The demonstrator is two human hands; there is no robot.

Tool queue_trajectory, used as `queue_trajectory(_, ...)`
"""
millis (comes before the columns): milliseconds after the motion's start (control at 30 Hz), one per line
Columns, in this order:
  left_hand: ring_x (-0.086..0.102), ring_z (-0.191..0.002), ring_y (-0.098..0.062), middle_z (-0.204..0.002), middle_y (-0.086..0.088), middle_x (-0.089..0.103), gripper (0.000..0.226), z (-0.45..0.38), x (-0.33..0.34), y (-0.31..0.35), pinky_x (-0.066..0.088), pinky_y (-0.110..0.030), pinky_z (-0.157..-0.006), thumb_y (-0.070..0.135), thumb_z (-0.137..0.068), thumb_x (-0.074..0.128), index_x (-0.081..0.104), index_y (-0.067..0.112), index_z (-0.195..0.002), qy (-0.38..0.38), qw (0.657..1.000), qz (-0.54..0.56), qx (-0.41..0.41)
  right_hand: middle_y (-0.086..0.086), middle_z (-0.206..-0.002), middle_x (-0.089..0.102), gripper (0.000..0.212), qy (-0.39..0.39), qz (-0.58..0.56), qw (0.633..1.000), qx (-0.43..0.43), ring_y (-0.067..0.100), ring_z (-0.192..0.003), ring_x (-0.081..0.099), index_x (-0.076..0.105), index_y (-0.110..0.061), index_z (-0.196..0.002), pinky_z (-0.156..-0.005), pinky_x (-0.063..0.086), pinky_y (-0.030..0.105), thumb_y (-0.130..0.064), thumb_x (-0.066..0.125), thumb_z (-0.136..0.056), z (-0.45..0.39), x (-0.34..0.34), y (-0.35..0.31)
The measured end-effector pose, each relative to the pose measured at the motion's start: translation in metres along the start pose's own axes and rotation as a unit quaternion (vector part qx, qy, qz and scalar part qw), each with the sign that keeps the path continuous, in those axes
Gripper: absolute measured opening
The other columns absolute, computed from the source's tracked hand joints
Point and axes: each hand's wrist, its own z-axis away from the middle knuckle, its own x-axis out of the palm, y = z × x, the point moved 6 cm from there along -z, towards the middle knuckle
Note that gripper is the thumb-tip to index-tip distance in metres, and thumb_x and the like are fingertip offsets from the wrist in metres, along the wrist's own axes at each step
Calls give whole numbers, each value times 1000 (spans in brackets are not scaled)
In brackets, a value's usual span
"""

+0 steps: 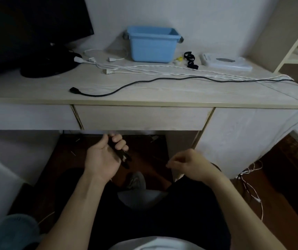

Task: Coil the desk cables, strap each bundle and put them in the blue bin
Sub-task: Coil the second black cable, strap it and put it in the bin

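Below the desk's front edge, my left hand [105,157] is palm up with its fingers curled round a dark length of black cable [124,158] that sticks out past the palm. My right hand [187,163] hovers beside it with fingertips drawn together; anything thin between them is lost against the dark floor. Another black cable [144,83] snakes across the desktop to the right edge. Several white cables [162,70] lie behind it and drop over the same edge. The blue bin [152,46] stands open at the back. Black straps [190,59] lie to its right.
A black monitor [27,33] and its round base fill the desk's back left. A white flat box [225,63] sits at the back right. White cable ends [252,186] trail on the floor to the right. A drawer front [141,117] is just above my hands.
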Motion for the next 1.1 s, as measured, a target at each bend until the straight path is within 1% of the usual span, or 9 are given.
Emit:
queue_trajectory(133, 53, -66, -16, -78, -1, 51, 10, 10, -3, -18, 40, -31, -76, 19, -97, 43, 46, 15, -89, 27, 996, -71, 39, -2, -89, 74, 18, -140, 100, 985, -22, 7, -82, 67, 76, -18, -87, -80, 55, 31, -29, 63, -91, 15, 47, -30)
queue_trajectory(267, 70, -80, -22, -90, -9, 70, 18, 16, -6, -37, 56, -32, -77, 9, -105, 35, 50, 2, -100, 54, 983, -164, 68, 14, -65, 58, 32, -193, 169, 964, -68, 29, -64, 58, 60, -2, -64, -60, 44, 41, -21, 59, -90, 27, 79, -55)
queue_trajectory(400, 62, -67, -22, -79, -4, 68, 9, 20, -4, -49, 52, -36, -71, 2, -104, 38, 44, 8, -99, 48, 948, -305, 77, 8, -65, 65, 32, -205, 142, 960, -128, 18, -59, 60, 65, -7, -68, -63, 51, 35, -27, 62, -93, 36, 72, -71)
queue_trajectory(500, 53, -63, -20, -72, -3, 59, 8, 24, 6, -53, 45, -36, -71, 5, -103, 42, 46, 7, -96, -18, 913, -406, 45, -13, -70, 63, 10, -150, 113, 962, -198, -1, -61, 56, 74, -23, -81, -63, 42, 13, -23, 68, -90, 39, 53, -81)
queue_trajectory(600, 57, -72, -20, -72, -4, 62, 25, 28, 13, -54, 46, -32, -73, 19, -104, 45, 53, 1, -87, -61, 886, -459, -19, -15, -90, 75, 15, -82, 67, 970, -218, -5, -80, 66, 80, -23, -99, -78, 51, 12, -17, 76, -86, 36, 30, -78)
queue_trajectory(700, 60, -75, -23, -77, -5, 62, 28, 34, 20, -45, 49, -39, -74, 29, -102, 50, 56, 4, -91, -99, 838, -535, -45, -10, -81, 75, 14, 1, 24, 975, -221, 1, -75, 69, 79, -20, -83, -73, 57, 24, -25, 88, -74, 36, 13, -80)
queue_trajectory(800, 50, -47, -20, -61, -8, 55, 31, 52, 30, -59, 39, -31, -48, 28, -105, 42, 51, 6, -84, -175, 796, -560, -146, -9, -67, 68, 36, 87, 22, 973, -213, 8, -62, 63, 66, -23, -67, -53, 48, 17, -38, 96, -56, 37, -5, -77)
queue_trajectory(967, 26, -29, -11, -44, -2, 32, 33, 67, 35, -64, 20, -22, -33, 34, -97, 37, 47, 14, -73, -281, 838, -380, -271, -13, -70, 62, 51, 125, -49, 968, -212, 3, -61, 57, 67, -26, -84, -55, 41, 13, -50, 93, -49, 34, -11, -66)
queue_trajectory(1100, 19, -26, -12, -42, 1, 27, 47, 71, 40, -66, 22, -22, -34, 53, -97, 30, 42, 12, -77, -356, 852, -112, -366, -9, -112, 57, 47, 62, -70, 965, -245, 5, -108, 58, 69, -24, -112, -89, 49, 22, -59, 70, -80, 22, 6, -59)
